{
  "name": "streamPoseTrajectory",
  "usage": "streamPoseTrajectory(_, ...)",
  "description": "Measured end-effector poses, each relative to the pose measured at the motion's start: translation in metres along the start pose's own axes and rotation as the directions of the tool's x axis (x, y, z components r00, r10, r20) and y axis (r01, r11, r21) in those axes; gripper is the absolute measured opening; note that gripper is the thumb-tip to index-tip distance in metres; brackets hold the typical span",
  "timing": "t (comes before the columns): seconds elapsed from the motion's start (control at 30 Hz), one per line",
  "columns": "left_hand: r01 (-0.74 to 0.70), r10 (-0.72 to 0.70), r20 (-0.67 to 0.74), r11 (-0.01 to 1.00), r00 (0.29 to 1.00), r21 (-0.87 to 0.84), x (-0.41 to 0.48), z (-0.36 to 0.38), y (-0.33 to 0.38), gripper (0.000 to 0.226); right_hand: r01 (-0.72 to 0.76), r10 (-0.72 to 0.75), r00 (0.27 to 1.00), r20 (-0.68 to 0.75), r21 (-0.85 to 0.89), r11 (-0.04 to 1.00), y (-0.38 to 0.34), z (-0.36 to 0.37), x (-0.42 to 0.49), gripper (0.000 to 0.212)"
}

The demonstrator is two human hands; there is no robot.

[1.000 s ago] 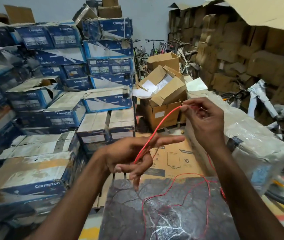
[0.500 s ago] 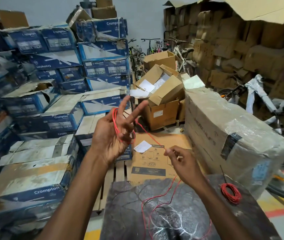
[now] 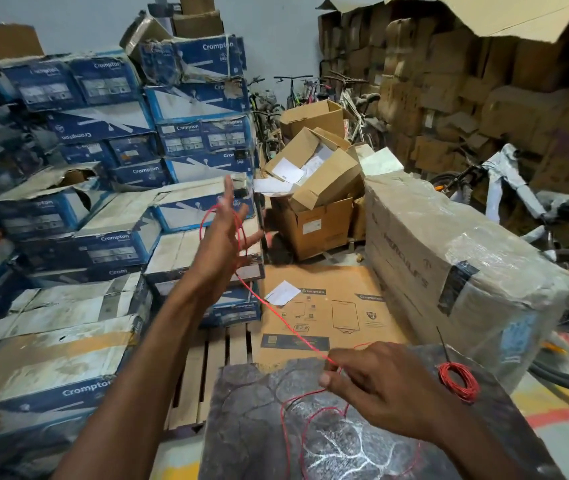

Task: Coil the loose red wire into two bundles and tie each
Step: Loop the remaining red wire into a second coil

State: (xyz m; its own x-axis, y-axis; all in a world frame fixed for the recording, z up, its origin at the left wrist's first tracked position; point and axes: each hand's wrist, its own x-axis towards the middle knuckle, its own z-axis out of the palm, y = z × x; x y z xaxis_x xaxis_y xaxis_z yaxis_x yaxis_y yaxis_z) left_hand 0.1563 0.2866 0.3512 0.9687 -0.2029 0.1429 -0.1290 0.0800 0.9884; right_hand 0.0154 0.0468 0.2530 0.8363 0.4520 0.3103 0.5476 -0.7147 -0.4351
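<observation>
— Where is the red wire (image 3: 310, 343) running?
— It is looping round my left grip (image 3: 222, 244), whose fingers are spreading straight. From there it is stretching down to my right grip (image 3: 380, 386), which is pinching it above the desk (image 3: 251, 427). Slack is lying there, near 1 coiled bundle (image 3: 458, 381).
— What is worrying you?
— I am judging that loops are likely to slide off those straight fingers if my pull slackens.

The wire (image 3: 284, 318) is red, the slab (image 3: 258, 427) grey with white veins.
</observation>
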Motion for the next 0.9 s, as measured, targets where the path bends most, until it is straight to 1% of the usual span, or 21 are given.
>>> streamPoseTrajectory(0.03, -0.013, 0.008, 0.039, 0.991, 0.999, 0.135, -0.001, 0.002, -0.006, 0.050, 0.024, -0.023, 0.999, -0.041, 0.016, 1.000, -0.002, -0.010, 0.002, 0.041)
streamPoseTrajectory(0.1, -0.047, -0.025, 0.192, 0.932, 0.981, 0.359, -0.009, 0.004, -0.020, 0.058, 0.054, -0.039, 0.987, -0.158, 0.096, 0.994, -0.001, -0.030, 0.010, 0.034)
streamPoseTrajectory(0.13, -0.055, -0.071, 0.269, 0.899, 0.961, 0.434, -0.015, 0.004, -0.027, 0.061, 0.058, -0.019, 0.974, -0.224, 0.169, 0.984, 0.001, -0.038, 0.015, 0.032)
streamPoseTrajectory(0.2, -0.012, -0.210, 0.400, 0.874, 0.892, 0.486, -0.029, 0.005, -0.034, 0.064, 0.065, 0.040, 0.946, -0.322, 0.308, 0.949, 0.007, -0.052, 0.028, 0.026)
streamPoseTrajectory(0.23, 0.040, -0.292, 0.459, 0.875, 0.839, 0.483, -0.035, 0.006, -0.034, 0.060, 0.071, 0.066, 0.930, -0.362, 0.352, 0.933, 0.010, -0.057, 0.035, 0.021)
streamPoseTrajectory(0.27, 0.098, -0.368, 0.526, 0.877, 0.767, 0.471, -0.040, 0.008, -0.032, 0.054, 0.083, 0.086, 0.911, -0.404, 0.382, 0.920, 0.014, -0.060, 0.043, 0.015)
streamPoseTrajectory(0.3, 0.166, -0.424, 0.597, 0.883, 0.681, 0.439, -0.045, 0.011, -0.028, 0.050, 0.092, 0.108, 0.891, -0.441, 0.410, 0.907, 0.016, -0.062, 0.050, 0.007)
streamPoseTrajectory(0.33, 0.254, -0.452, 0.667, 0.890, 0.591, 0.378, -0.050, 0.012, -0.024, 0.049, 0.100, 0.133, 0.869, -0.477, 0.432, 0.896, 0.019, -0.062, 0.058, 0.009)
streamPoseTrajectory(0.37, 0.363, -0.451, 0.735, 0.885, 0.507, 0.293, -0.054, 0.014, -0.020, 0.050, 0.109, 0.157, 0.849, -0.505, 0.457, 0.883, 0.021, -0.061, 0.065, 0.013)
streamPoseTrajectory(0.4, 0.473, -0.416, 0.802, 0.860, 0.428, 0.194, -0.058, 0.014, -0.017, 0.052, 0.114, 0.180, 0.833, -0.524, 0.481, 0.869, 0.023, -0.058, 0.072, 0.013)
streamPoseTrajectory(0.43, 0.568, -0.348, 0.862, 0.818, 0.368, 0.088, -0.061, 0.014, -0.016, 0.055, 0.111, 0.205, 0.822, -0.532, 0.502, 0.857, 0.024, -0.053, 0.077, 0.012)
streamPoseTrajectory(0.47, 0.637, -0.264, 0.903, 0.771, 0.340, -0.014, -0.063, 0.014, -0.014, 0.058, 0.100, 0.225, 0.823, -0.522, 0.523, 0.847, 0.026, -0.047, 0.082, 0.010)
streamPoseTrajectory(0.5, 0.669, -0.175, 0.923, 0.736, 0.343, -0.109, -0.065, 0.013, -0.014, 0.060, 0.076, 0.246, 0.832, -0.498, 0.541, 0.838, 0.028, -0.039, 0.086, 0.007)
streamPoseTrajectory(0.6, 0.643, 0.066, 0.885, 0.663, 0.460, -0.383, -0.066, 0.015, -0.012, 0.060, -0.014, 0.292, 0.869, -0.399, 0.570, 0.822, 0.031, -0.011, 0.090, 0.011)
streamPoseTrajectory(0.63, 0.636, 0.128, 0.863, 0.625, 0.488, -0.453, -0.065, 0.016, -0.011, 0.060, -0.042, 0.305, 0.884, -0.355, 0.589, 0.807, 0.030, 0.000, 0.089, 0.014)
streamPoseTrajectory(0.7, 0.611, 0.223, 0.826, 0.580, 0.517, -0.539, -0.063, 0.015, -0.007, 0.060, -0.076, 0.299, 0.913, -0.279, 0.603, 0.794, 0.030, 0.022, 0.084, 0.018)
streamPoseTrajectory(0.77, 0.575, 0.261, 0.789, 0.565, 0.556, -0.591, -0.058, 0.014, -0.004, 0.060, -0.114, 0.290, 0.934, -0.207, 0.597, 0.794, 0.028, 0.044, 0.074, 0.021)
streamPoseTrajectory(0.8, 0.545, 0.271, 0.761, 0.562, 0.589, -0.622, -0.055, 0.013, -0.003, 0.060, -0.129, 0.291, 0.940, -0.178, 0.606, 0.785, 0.025, 0.054, 0.068, 0.023)
streamPoseTrajectory(0.87, 0.488, 0.255, 0.691, 0.547, 0.676, -0.680, -0.047, 0.011, -0.002, 0.057, -0.149, 0.294, 0.948, -0.119, 0.651, 0.744, 0.017, 0.069, 0.054, 0.027)
streamPoseTrajectory(0.9, 0.455, 0.225, 0.646, 0.545, 0.729, -0.704, -0.044, 0.009, -0.002, 0.055, -0.163, 0.291, 0.953, -0.082, 0.672, 0.722, 0.013, 0.076, 0.047, 0.031)
